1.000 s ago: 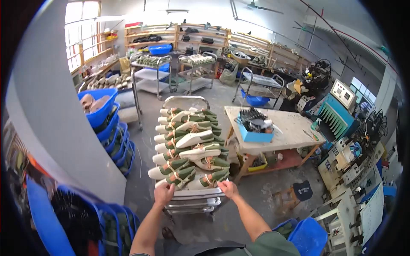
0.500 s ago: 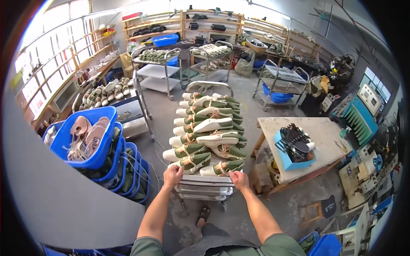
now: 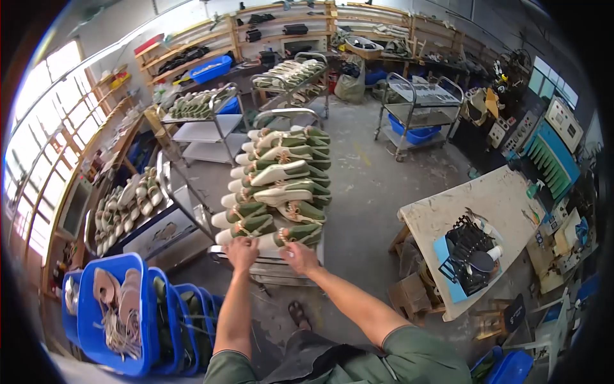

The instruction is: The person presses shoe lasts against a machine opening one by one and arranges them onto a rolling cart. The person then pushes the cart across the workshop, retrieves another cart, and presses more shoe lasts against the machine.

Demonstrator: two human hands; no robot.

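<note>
A metal trolley [image 3: 279, 271] stands in front of me, its top loaded with rows of green and cream shoes [image 3: 281, 173]. My left hand [image 3: 242, 253] is closed on the near rail of the trolley, at its left part. Further right along the same edge, my right hand [image 3: 299, 257] is bent over the rail beside the nearest shoes; its fingertips are partly hidden, and I cannot make out what they grip. The shoes lie close together, toes pointing mostly left.
Blue baskets [image 3: 119, 313] stand at the lower left, near a rack of shoes [image 3: 128, 208]. More trolleys [image 3: 204, 131] are behind. On the right, a worktable [image 3: 470, 198] holds a blue box [image 3: 455, 267] of tools, with a stool [image 3: 501, 319] beside it.
The trolley and my hands have advanced past the wall edge, and the view has turned. The worktable now appears lower and further right. My hands are closer together on the rail.
</note>
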